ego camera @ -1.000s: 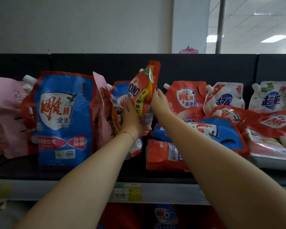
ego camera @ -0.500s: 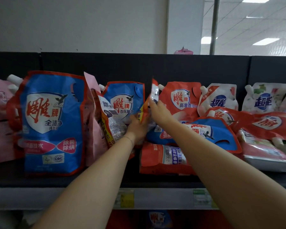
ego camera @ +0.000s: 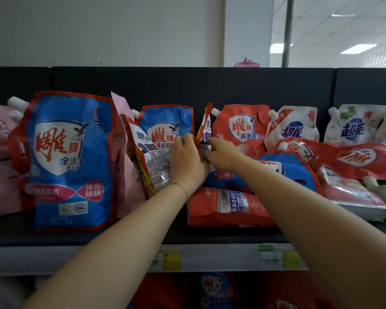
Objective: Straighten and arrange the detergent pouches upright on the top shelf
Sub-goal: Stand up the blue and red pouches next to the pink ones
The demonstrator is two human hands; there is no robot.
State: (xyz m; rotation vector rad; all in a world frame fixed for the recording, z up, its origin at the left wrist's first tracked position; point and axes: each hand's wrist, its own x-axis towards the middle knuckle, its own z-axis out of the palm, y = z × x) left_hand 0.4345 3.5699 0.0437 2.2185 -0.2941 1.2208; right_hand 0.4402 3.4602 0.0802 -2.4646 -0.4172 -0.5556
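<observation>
At the middle of the top shelf (ego camera: pixel 143 236), the left hand (ego camera: pixel 187 161) and right hand (ego camera: pixel 222 153) meet with fingers curled round the lower part of a thin orange pouch (ego camera: pixel 206 124), which stands upright and edge-on between a blue pouch (ego camera: pixel 165 121) and a red pouch (ego camera: pixel 243 130).

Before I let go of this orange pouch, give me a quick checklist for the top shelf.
1. Grip on the orange pouch: left hand and right hand both hold it. Ok.
2. Orange pouch seated upright: its top stands up, but its base is hidden by the hands. Cannot tell.
3. Large blue pouch on the left is upright. Ok.
4. Red pouch at the front lies flat. Not ok.
5. Blue pouch lies on top of the red one. Not ok.
</observation>
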